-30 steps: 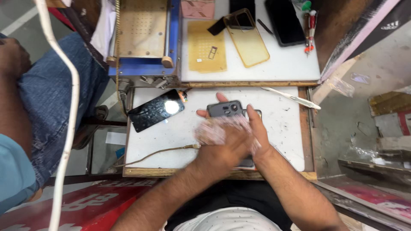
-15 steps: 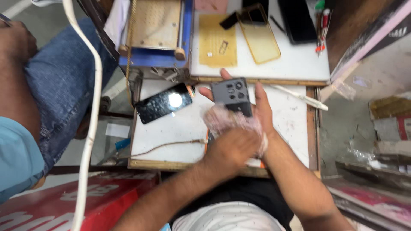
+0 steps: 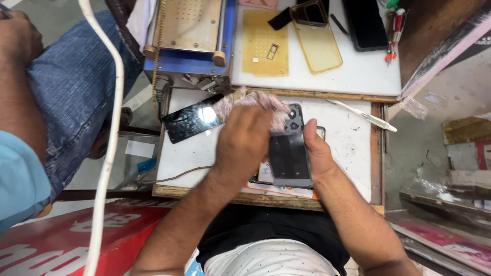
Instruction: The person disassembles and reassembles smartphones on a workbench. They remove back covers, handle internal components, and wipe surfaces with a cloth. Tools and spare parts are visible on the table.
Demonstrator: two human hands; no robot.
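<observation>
Phone-repair workshop — dismantled phones [image 3: 289, 158], tweezers [image 3: 364, 116].

The phone [image 3: 290, 159] lies on the near table [image 3: 353, 153], right hand [image 3: 317, 153] at its right edge, left hand [image 3: 243, 140] and cloth [image 3: 255, 99] over its left. A glass panel [image 3: 192, 118] sits further left. Behind, the clear case [image 3: 317, 41] rests on the rear table [image 3: 358, 76].

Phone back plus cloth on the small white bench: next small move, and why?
Probably draw the cloth down along the grey phone back toward its lower end. The left hand presses the crumpled cloth at the camera end, while the right hand steadies the phone's right edge, leaving the lower back panel uncovered by the cloth.
</observation>
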